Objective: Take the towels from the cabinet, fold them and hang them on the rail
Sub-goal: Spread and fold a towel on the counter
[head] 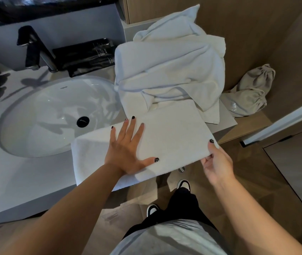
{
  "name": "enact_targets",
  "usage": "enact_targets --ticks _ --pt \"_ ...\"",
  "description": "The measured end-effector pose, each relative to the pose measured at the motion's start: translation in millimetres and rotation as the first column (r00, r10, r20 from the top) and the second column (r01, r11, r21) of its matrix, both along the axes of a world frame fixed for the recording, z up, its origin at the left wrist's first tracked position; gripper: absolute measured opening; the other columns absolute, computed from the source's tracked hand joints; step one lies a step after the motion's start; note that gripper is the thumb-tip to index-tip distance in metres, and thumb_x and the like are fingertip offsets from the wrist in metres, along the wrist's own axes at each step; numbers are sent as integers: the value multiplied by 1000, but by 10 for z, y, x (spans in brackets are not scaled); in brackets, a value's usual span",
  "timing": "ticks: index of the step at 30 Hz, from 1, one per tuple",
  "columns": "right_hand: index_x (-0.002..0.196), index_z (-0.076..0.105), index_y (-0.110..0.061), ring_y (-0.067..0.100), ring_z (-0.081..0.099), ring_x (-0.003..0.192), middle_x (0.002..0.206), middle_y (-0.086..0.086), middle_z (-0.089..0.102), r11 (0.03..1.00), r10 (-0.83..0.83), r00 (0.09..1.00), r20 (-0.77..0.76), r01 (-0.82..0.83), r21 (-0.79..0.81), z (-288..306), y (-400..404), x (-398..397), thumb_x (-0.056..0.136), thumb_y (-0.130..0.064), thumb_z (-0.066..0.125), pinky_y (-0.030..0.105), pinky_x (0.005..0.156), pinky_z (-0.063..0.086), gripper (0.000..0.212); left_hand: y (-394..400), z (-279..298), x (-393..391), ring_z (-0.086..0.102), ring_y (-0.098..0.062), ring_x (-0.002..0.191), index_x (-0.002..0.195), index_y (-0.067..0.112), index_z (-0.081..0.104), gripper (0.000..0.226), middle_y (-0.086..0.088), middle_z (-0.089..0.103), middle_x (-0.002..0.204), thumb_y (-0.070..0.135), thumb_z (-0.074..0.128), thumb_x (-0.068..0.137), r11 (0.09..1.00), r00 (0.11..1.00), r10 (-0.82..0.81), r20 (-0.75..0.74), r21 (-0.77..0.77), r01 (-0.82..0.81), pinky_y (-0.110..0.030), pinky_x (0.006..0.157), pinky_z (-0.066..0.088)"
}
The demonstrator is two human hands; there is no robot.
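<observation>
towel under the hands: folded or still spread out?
Folded. The towel is a neat flat rectangle at the counter edge; left hand presses flat on it, right hand pinches its near corner. The white pile behind is crumpled.

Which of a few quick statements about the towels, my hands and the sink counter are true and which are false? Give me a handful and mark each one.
1. The left hand lies flat with spread fingers on the folded white terry towel. True.
2. The right hand is away from that towel. False: it pinches the towel's near right corner.
3. A crumpled pile of white towels sits behind the folded one. True.
4. The folded towel lies inside the oval white sink basin. False: it lies on the counter right of the basin, overhanging the front edge.
5. A grey drawstring cloth bag lies right of the pile. True.
</observation>
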State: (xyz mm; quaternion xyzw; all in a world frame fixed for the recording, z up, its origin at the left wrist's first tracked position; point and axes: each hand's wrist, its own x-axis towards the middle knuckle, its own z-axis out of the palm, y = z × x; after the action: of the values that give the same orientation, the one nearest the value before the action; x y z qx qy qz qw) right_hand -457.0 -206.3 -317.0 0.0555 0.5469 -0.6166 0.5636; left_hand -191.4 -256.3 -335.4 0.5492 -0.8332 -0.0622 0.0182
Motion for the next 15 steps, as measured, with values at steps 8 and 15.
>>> enact_targets --ticks 8,15 --pt "115 63 -7 18 74 88 95 6 77 998 11 1000 13 -12 56 8 -31 51 96 -9 60 34 76 61 19 21 -21 4 -12 -20 152 158 27 -2 103 -1 -13 165 87 23 78 998 996 49 -80 49 -45 -54 121 -2" --pt "131 58 -15 24 69 108 119 8 71 973 227 933 279 -230 -21 -172 262 451 93 -21 61 46 90 54 38 956 164 -198 50 0 121 130 21 57 34 10 58 133 16 59 96 869 506 440 -742 209 -448 -10 102 35"
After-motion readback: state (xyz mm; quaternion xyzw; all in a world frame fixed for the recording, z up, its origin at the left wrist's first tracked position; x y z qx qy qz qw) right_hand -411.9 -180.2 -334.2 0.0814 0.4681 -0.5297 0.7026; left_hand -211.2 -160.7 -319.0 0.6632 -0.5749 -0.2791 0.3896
